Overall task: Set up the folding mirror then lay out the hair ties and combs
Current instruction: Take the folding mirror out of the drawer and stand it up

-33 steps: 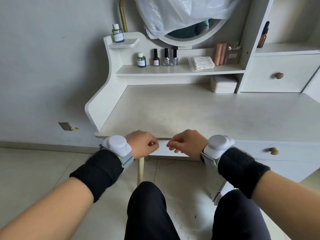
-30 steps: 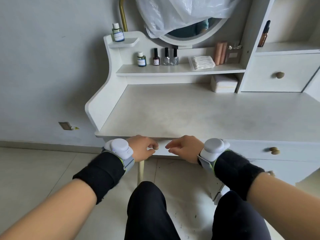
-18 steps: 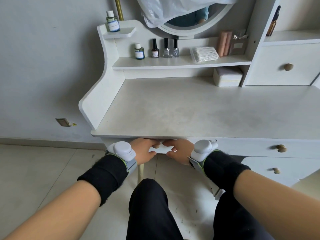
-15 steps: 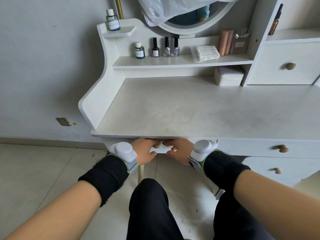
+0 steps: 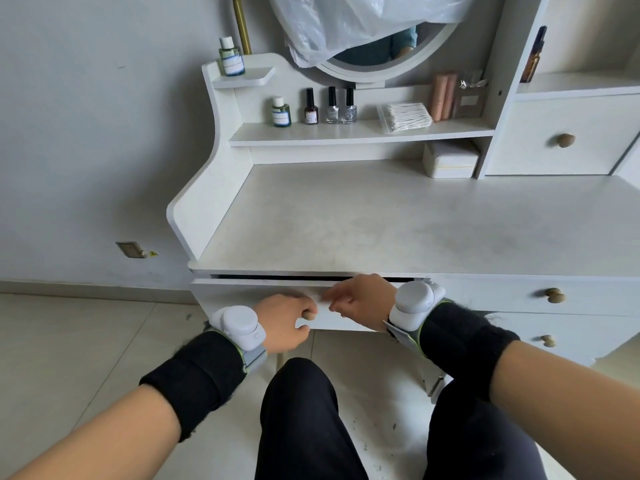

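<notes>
**Both hands at the front of the vanity's centre drawer**

The left hand [image 5: 285, 322] is curled around the small round knob [image 5: 309, 316] on the drawer front [image 5: 242, 297], fingers closed on it with the knuckles up and the wrist level. The forearm runs in from the lower left, with a black wristband and a white wrist device just behind the hand.

Just to its right, nearly touching, the right hand [image 5: 363, 299] sits a little higher against the same drawer front. Its fingers are bent and drawn close together, tips pointing toward the left hand; whether they pinch anything cannot be told. This forearm comes in from the lower right, banded the same way.

Directly above the hands a thin dark gap shows between the drawer front and the edge of the tabletop [image 5: 398, 223], so the drawer stands slightly open. Its inside is hidden.

No folding mirror, hair ties or combs can be seen.

Well beyond the hands, three nail polish bottles [image 5: 331, 106] stand on the shelf.
</notes>
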`<state>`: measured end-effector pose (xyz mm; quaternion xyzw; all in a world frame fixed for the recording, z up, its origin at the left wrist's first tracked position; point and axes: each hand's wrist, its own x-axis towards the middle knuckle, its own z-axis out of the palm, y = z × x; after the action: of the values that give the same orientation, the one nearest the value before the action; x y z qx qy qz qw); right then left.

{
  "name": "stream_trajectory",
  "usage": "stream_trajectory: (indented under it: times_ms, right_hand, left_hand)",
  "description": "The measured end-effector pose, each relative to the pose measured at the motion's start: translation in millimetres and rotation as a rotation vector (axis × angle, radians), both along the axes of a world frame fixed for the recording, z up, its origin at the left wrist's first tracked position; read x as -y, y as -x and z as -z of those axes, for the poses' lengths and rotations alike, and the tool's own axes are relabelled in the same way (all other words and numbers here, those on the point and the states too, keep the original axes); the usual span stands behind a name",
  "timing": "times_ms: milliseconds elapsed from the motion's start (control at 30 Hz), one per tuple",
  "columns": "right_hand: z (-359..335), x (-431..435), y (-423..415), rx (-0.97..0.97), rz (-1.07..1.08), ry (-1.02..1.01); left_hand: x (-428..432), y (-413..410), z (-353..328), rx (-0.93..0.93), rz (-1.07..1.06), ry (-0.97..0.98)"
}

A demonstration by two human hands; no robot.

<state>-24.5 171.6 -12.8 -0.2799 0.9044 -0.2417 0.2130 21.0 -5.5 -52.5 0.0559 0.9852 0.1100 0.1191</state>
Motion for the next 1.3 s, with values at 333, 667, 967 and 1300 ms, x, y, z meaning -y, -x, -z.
stream_trajectory:
  times_ms: [333, 667, 967, 1300]
  right_hand:
    - [-16.8, -10.4, -3.5, -0.112, -0.005, -0.019]
    - [-12.4, -14.5, 3.5, -0.086, -0.073, -0.255]
    - [-11.4, -21.2, -12.0, -0.041, -0.178, -0.184]
    - [7.4, -30.3, -18.9, 0.115, -0.324, -0.315]
  left_hand:
    - [-5.2, -21.0, -5.2, 0.021, 0.075, 0.052]
    - [6.8, -15.4, -29.8, -0.327, -0.022, -0.105]
    - [11.9, -15.1, -48.2, 0.065, 0.075, 0.094]
    - [-4.4, -24.7, -23.5, 0.317, 0.257, 0.092]
